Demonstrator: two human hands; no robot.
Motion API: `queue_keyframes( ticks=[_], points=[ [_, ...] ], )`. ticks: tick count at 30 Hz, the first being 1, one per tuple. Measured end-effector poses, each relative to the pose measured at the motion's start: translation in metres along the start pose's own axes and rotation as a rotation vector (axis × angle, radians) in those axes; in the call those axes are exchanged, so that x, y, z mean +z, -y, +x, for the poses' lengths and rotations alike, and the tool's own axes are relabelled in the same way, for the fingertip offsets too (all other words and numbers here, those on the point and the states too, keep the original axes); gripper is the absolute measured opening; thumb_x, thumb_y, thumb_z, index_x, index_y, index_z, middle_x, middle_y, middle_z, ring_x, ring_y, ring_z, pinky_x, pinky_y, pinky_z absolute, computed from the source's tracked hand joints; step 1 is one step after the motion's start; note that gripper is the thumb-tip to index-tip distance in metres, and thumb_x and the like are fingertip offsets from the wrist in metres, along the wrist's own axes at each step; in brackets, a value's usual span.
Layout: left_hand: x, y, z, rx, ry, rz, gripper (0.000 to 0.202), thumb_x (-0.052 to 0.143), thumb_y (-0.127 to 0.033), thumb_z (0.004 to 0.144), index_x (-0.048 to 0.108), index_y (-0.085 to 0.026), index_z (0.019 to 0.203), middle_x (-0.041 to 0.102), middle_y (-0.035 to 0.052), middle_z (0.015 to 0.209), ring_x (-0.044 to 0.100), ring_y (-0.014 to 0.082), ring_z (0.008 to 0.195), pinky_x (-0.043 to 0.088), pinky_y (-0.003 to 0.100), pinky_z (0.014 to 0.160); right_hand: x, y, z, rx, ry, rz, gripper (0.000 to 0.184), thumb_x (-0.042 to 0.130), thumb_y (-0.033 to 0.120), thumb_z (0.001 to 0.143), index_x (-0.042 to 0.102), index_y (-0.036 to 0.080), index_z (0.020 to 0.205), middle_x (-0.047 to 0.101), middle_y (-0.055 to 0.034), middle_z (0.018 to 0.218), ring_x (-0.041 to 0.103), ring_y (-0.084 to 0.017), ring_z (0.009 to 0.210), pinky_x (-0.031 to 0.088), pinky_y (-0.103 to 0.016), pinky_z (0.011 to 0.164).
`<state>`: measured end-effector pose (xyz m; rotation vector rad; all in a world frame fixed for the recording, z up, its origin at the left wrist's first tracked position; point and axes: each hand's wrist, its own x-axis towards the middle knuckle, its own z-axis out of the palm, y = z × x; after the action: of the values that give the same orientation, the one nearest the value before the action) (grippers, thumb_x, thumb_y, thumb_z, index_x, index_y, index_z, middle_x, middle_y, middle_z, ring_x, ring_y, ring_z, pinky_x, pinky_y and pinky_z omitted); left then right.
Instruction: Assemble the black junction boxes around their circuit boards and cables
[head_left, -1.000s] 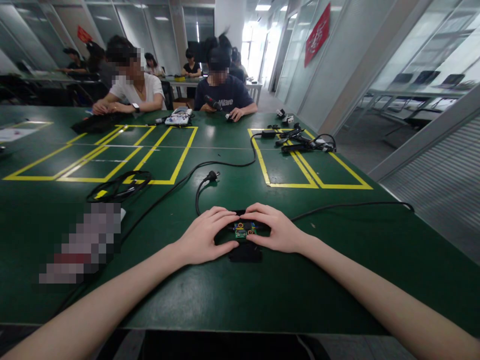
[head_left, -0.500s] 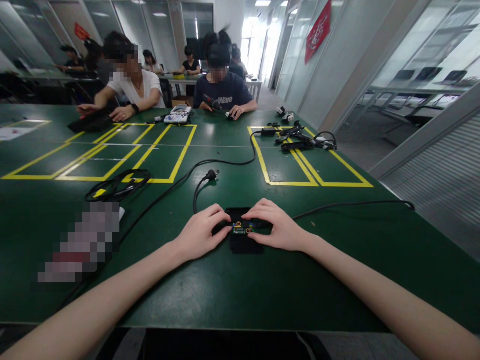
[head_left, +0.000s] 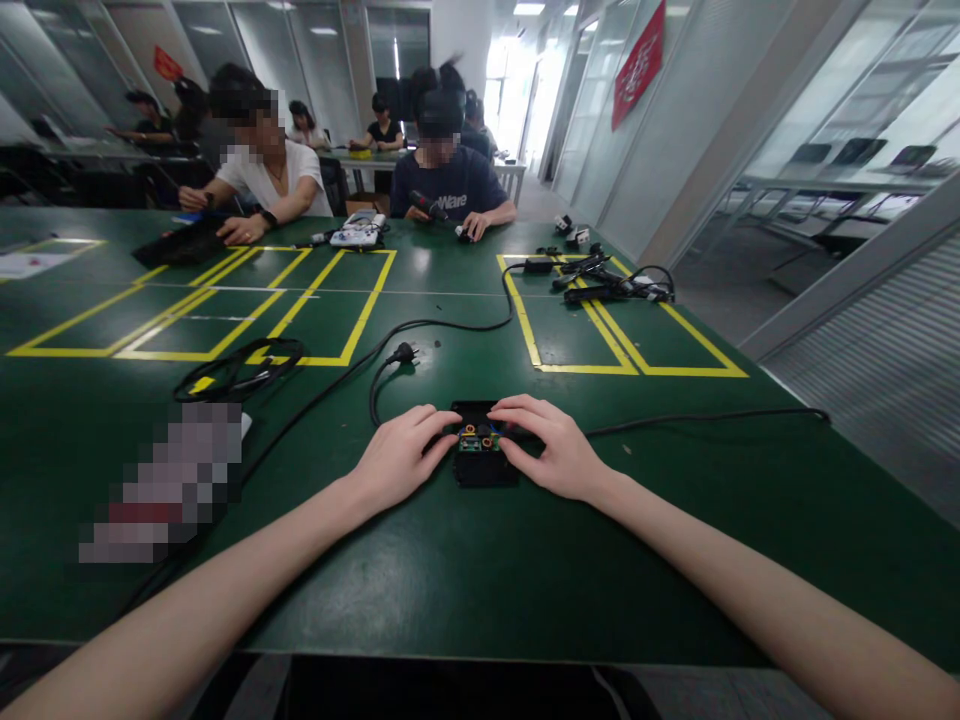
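Observation:
Between my hands a small green circuit board (head_left: pixel 471 444) with copper-coloured coils sits at an opened black plastic case. One dark case half (head_left: pixel 486 472) lies on the near side and the other (head_left: pixel 478 408) on the far side. My left hand (head_left: pixel 405 452) pinches the board's left end between thumb and fingers. At the opposite end, my right hand (head_left: pixel 553 450) grips with thumb and index finger. The exact finger contact is partly hidden. A black cord with a plug (head_left: pixel 405 352) curves out from behind my left hand, and another cable (head_left: pixel 705 416) runs off to the right.
Coiled black cable (head_left: pixel 238 372) lies left on the green table (head_left: pixel 420 590), above a blurred-out object (head_left: pixel 165 480). Yellow tape (head_left: pixel 367 310) marks rectangles. Cables and adapters (head_left: pixel 600 280) are heaped at far right. Two people work across the table, near a white device (head_left: pixel 358 230).
The circuit board and case have shifted slightly away from me and turned a little, with both hands still at the board. The plug has moved left. A person opposite has raised a hand.

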<state>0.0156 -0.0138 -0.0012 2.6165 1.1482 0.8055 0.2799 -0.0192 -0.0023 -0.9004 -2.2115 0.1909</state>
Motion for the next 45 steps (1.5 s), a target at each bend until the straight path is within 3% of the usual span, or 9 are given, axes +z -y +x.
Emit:
queue_keyframes(
  ticks=[3,9,17,29,45],
  points=[
    [-0.001,0.001,0.001,0.008,-0.027,-0.009,0.017,0.055,-0.027,0.107,0.069,-0.021,0.114,0.071,0.0043,0.098,0.070,0.0197,0.089,0.057,0.031,0.080,-0.010,-0.008,0.000,0.018,0.000,-0.017,0.023,0.060,0.019,0.092,0.072,0.021,0.112,0.076,-0.0106,0.111,0.072,-0.026,0.101,0.059,-0.041,0.088],
    [-0.005,-0.001,0.002,-0.012,-0.060,-0.135,0.017,0.055,-0.026,0.106,0.071,-0.020,0.106,0.071,0.0050,0.097,0.069,0.0198,0.090,0.057,0.032,0.082,-0.024,-0.022,0.000,-0.026,0.207,-0.016,0.012,0.060,0.022,0.095,0.072,0.019,0.096,0.075,-0.0081,0.089,0.069,-0.022,0.079,0.056,-0.035,0.072],
    [-0.014,-0.006,-0.001,0.061,-0.061,-0.281,0.013,0.059,-0.021,0.100,0.071,-0.017,0.098,0.071,0.0050,0.090,0.068,0.0174,0.083,0.054,0.029,0.075,-0.030,-0.010,-0.003,-0.070,0.155,0.130,0.009,0.061,0.018,0.092,0.069,0.019,0.089,0.065,-0.0005,0.071,0.056,-0.012,0.056,0.043,-0.024,0.054],
    [-0.014,-0.007,-0.003,0.100,0.077,-0.315,0.014,0.059,-0.022,0.096,0.072,-0.018,0.096,0.071,0.0048,0.087,0.067,0.0173,0.079,0.054,0.028,0.071,-0.033,-0.008,-0.005,-0.063,0.321,0.115,0.007,0.059,0.016,0.085,0.066,0.019,0.084,0.065,0.0002,0.070,0.058,-0.012,0.058,0.043,-0.023,0.057],
    [-0.009,-0.005,-0.003,0.025,-0.002,-0.210,0.011,0.062,-0.020,0.096,0.072,-0.019,0.095,0.071,0.0042,0.089,0.068,0.0176,0.081,0.054,0.029,0.073,-0.029,-0.011,-0.002,-0.091,0.247,-0.042,0.010,0.057,0.018,0.088,0.067,0.019,0.085,0.070,-0.0006,0.070,0.060,-0.012,0.054,0.040,-0.024,0.055]
  ],
)
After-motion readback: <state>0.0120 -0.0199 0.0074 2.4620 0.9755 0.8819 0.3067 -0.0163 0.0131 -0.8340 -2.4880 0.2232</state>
